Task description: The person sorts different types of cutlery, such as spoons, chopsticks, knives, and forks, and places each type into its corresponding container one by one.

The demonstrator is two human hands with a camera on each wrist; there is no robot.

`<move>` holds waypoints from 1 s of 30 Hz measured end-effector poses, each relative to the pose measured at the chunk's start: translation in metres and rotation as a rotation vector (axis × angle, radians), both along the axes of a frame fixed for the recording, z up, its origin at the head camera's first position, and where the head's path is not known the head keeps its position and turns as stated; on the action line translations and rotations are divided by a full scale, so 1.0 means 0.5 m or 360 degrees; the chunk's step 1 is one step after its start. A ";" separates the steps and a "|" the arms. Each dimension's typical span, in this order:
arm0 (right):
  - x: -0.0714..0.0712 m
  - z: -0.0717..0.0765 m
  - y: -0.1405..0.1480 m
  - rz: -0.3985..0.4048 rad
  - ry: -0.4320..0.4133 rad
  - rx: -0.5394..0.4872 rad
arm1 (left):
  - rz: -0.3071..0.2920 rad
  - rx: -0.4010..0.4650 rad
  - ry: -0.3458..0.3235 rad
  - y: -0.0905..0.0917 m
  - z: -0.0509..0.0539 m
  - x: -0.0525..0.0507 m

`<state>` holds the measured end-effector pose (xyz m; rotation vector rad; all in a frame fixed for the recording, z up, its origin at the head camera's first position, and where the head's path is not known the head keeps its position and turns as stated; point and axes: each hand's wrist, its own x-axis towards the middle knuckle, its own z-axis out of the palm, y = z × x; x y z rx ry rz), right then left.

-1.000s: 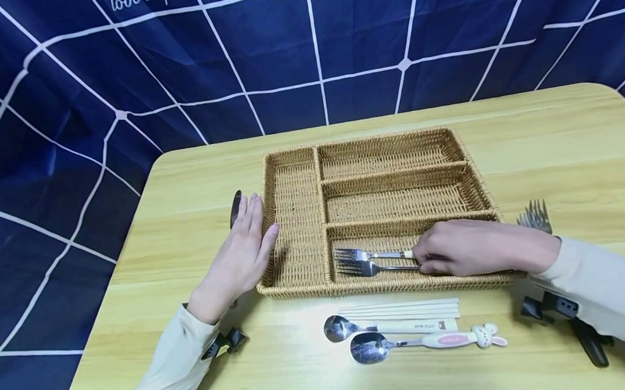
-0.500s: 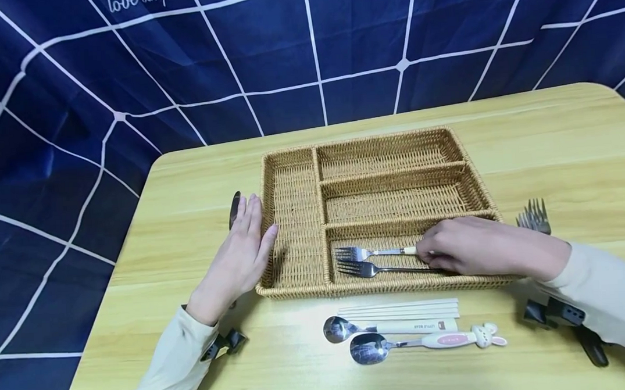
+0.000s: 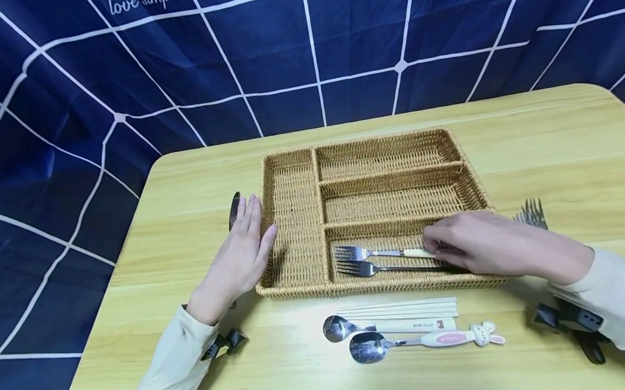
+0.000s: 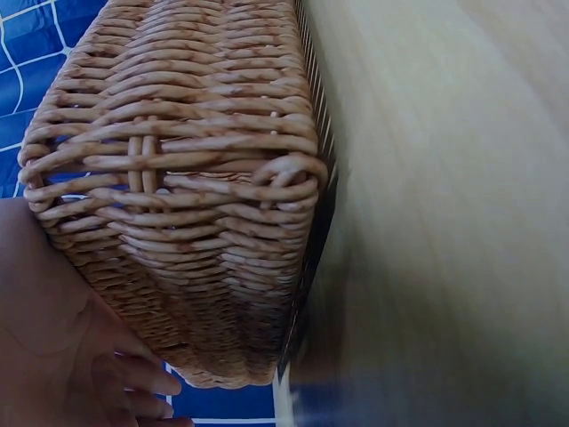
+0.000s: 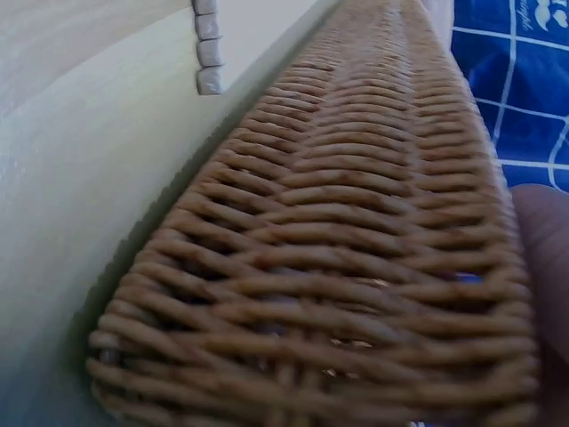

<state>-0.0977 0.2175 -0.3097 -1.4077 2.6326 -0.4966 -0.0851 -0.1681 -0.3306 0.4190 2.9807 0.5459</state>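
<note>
In the head view, a fork with a cream handle (image 3: 417, 252) and a dark metal fork (image 3: 365, 268) lie side by side in the front right compartment of the wicker tray (image 3: 296, 290). My right hand (image 3: 482, 243) reaches over them, its curled fingers at the end of the cream handle; whether they pinch it is hidden. My left hand (image 3: 234, 262) rests with straight fingers against the tray's left side. The left wrist view shows the left hand (image 4: 62, 329) beside the wicker wall (image 4: 204, 240); in the right wrist view only an edge of the right hand (image 5: 544, 240) shows.
Before the tray lie several white chopsticks (image 3: 396, 309), a white-handled spoon (image 3: 339, 328) and a rabbit-handled spoon (image 3: 368, 348). Fork heads (image 3: 532, 214) show right of the tray, partly behind the right arm. A dark object (image 3: 234, 209) lies by the left fingers.
My right hand has moved a little to the right, uncovering more of both fork handles. My left hand stays in place against the tray.
</note>
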 end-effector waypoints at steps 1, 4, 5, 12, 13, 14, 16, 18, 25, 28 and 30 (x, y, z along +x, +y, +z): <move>0.001 0.000 0.004 0.0003 0.0042 -0.0024 | 0.0001 -0.0005 -0.0001 0.000 0.000 0.000; 0.007 0.004 0.021 -0.0026 0.0177 -0.0092 | 0.0000 -0.0003 0.0002 0.000 0.001 0.001; 0.010 0.007 0.028 -0.0047 0.0209 -0.0111 | -0.0001 -0.0003 0.0005 -0.001 0.001 0.001; 0.035 0.025 0.086 -0.0233 0.0332 -0.0142 | 0.0002 0.0000 0.0008 -0.003 0.001 0.000; 0.039 0.025 0.096 -0.0264 0.0352 -0.0138 | 0.0004 0.0001 0.0006 -0.003 0.001 0.000; 0.043 0.024 0.105 -0.0304 0.0359 -0.0132 | 0.0006 0.0000 0.0004 -0.003 0.000 0.000; 0.054 0.021 0.122 -0.0402 0.0390 -0.0111 | 0.0011 -0.0003 0.0006 -0.003 0.000 0.000; 0.066 0.016 0.137 -0.0513 0.0413 -0.0093 | 0.0015 -0.0004 0.0005 -0.004 0.000 0.000; 0.107 -0.014 0.179 -0.0847 0.0510 -0.0093 | 0.0020 -0.0010 0.0008 -0.007 -0.001 0.001; 0.116 -0.030 0.198 -0.0895 0.0530 -0.0205 | 0.0026 -0.0004 0.0008 -0.008 -0.001 0.001; 0.123 -0.042 0.209 -0.0919 0.0543 -0.0277 | 0.0028 -0.0001 0.0014 -0.009 -0.002 0.001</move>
